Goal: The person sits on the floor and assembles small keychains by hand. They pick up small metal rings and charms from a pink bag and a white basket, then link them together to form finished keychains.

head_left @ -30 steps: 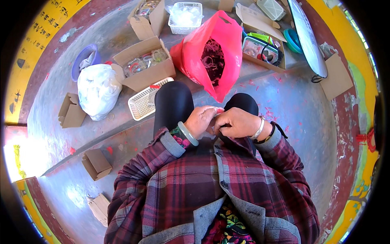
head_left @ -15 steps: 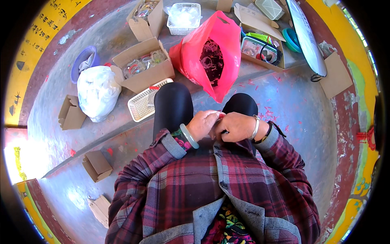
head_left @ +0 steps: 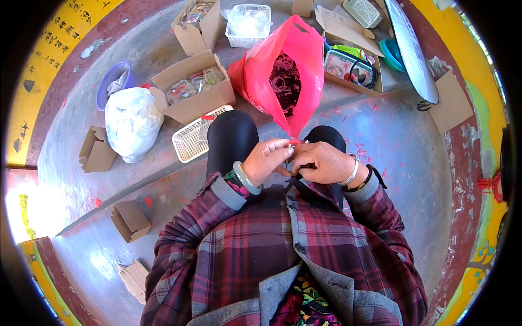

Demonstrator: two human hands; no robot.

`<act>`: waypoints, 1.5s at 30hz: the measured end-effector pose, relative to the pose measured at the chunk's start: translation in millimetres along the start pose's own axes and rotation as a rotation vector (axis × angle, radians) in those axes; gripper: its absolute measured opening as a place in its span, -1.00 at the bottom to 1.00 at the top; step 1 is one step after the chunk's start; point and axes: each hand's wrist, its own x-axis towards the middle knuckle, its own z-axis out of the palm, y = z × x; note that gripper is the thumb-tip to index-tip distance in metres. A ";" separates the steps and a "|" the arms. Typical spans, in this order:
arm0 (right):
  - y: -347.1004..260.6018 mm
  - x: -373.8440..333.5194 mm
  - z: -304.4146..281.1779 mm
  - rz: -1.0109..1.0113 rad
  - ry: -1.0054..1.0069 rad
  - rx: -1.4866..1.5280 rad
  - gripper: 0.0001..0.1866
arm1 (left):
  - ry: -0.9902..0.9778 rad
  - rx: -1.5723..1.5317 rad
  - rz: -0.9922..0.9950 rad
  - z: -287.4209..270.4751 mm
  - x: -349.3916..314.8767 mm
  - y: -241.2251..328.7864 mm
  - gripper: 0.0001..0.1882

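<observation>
In front of my lap, my left hand [head_left: 265,160] and my right hand [head_left: 326,164] meet with fingers bent and pinched together. Between their fingertips shows a small red piece [head_left: 295,142], with a tiny pale tip beside it; its exact kind is too small to make out. My fingers cover the rest of it. Just beyond the hands stands an upright red plastic bag [head_left: 251,73], its mouth wide, with many thin reddish loops [head_left: 284,81] inside. The bag's lower corner comes close to my fingertips.
Left of the bag are a cream basket [head_left: 187,146], a cardboard box of bagged rings [head_left: 201,106] and a full white bag [head_left: 133,127]. To the right sits a box with a tub and black cords [head_left: 356,70]. Red scraps [head_left: 361,152] litter the floor.
Both hands have shifted slightly away from my body, and my left fingers have opened out a little. More of the red piece shows between the fingertips.
</observation>
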 end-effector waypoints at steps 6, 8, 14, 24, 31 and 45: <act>8.5 -1.2 -1.9 -0.069 0.043 0.002 -0.85 | -0.029 0.142 -0.015 -9.6 6.3 -17.6 -0.69; 5.6 -2.8 -4.3 -0.070 0.150 -0.087 -0.85 | -0.016 0.163 -0.090 -13.9 6.4 -21.3 -0.67; 1.6 -6.4 -8.0 0.105 0.488 -0.143 -0.80 | 0.094 -0.070 -0.151 -12.5 7.4 -16.7 -0.75; 14.5 -1.9 15.3 0.064 0.543 -0.103 -0.74 | -0.015 -0.273 -0.091 -4.6 1.5 -8.9 -0.71; 15.3 -3.8 16.0 0.092 0.536 -0.169 -0.76 | 0.004 -0.239 -0.101 -2.9 0.1 -7.6 -0.69; 11.7 -1.8 18.3 0.179 0.533 -0.022 -0.71 | 0.030 -0.208 -0.086 -2.2 1.5 -11.6 -0.65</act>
